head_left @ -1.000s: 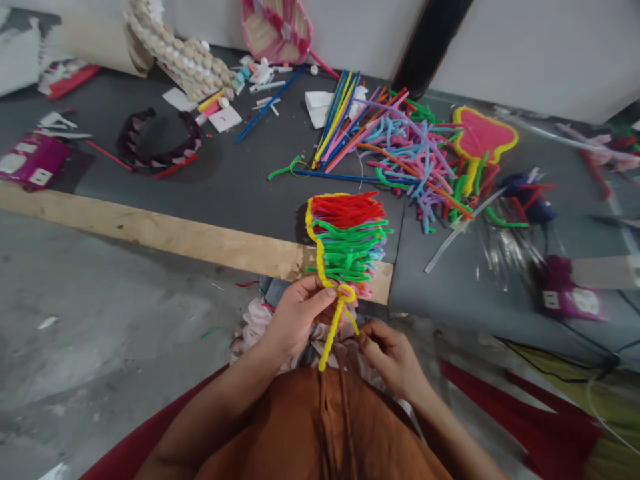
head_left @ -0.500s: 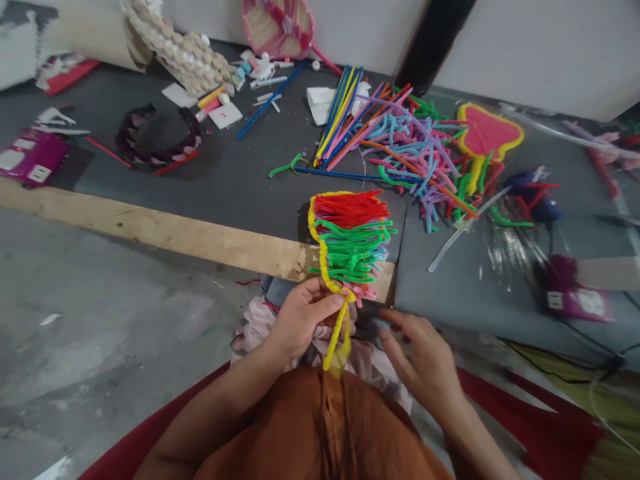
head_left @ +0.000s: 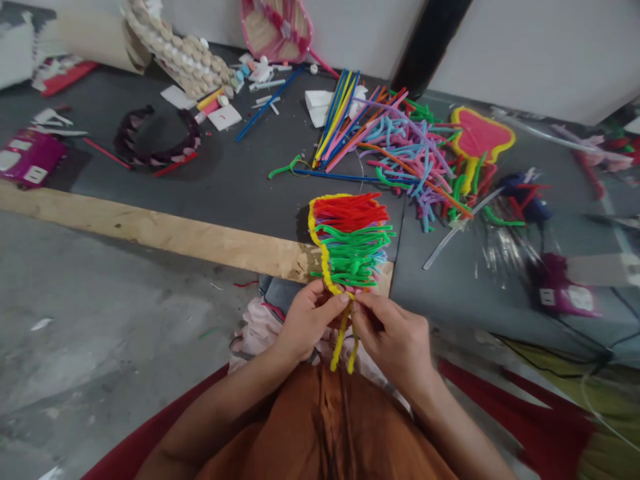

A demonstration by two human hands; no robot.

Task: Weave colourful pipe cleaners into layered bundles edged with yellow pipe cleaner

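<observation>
A pipe-cleaner craft piece (head_left: 350, 240) with a yellow outline and red, green and pink strands stands upright in front of me. My left hand (head_left: 305, 320) pinches it at the base, where two yellow stem ends (head_left: 343, 343) hang down. My right hand (head_left: 395, 343) meets the left at the same spot, its fingers closed on the yellow stem just under the strands. Both hands hover over my lap, above orange cloth (head_left: 320, 433).
A heap of loose coloured pipe cleaners (head_left: 400, 147) lies on the dark mat (head_left: 235, 173) beyond the piece. A pink, yellow-edged shape (head_left: 477, 137) is at the right, a dark ring (head_left: 155, 137) at the left. A wooden board (head_left: 150, 230) edges the mat.
My right hand, open and off to the right half a second ago, has come back in and closed on the yellow stem beside my left hand. The left hand has kept its hold.
</observation>
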